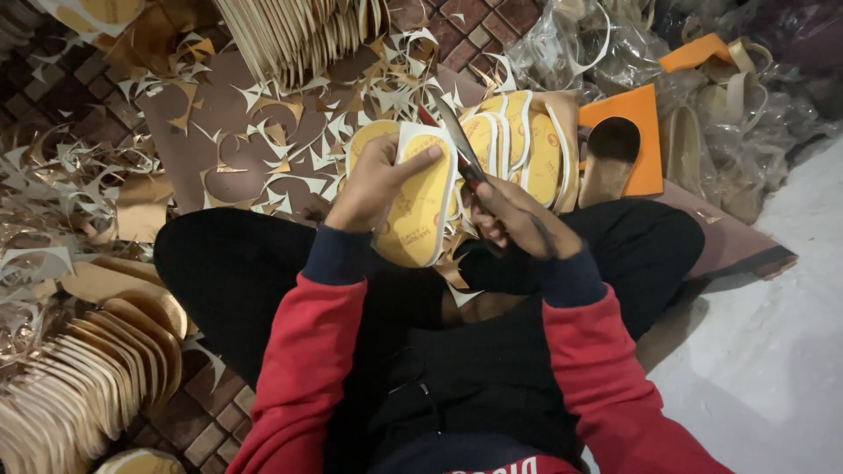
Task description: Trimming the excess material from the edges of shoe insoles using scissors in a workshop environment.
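The tiled floor (61, 96) is strewn with pale offcuts (255, 132) on a brown sheet (176, 105). Stacked gold insoles (97, 369) lie at lower left, and another stack (299, 35) stands at the top. Clear plastic bags (571, 44) at upper right hold loose strips; their other contents are unclear. An orange sheet (637, 114) shows a sole-shaped cutout. Yellow insoles (518, 136) fan out ahead of the knees. The left hand (373, 184) grips a yellow insole (421, 206) above the lap. The right hand (514, 219) is closed on scissors (457, 140), blades at the insole's edge.
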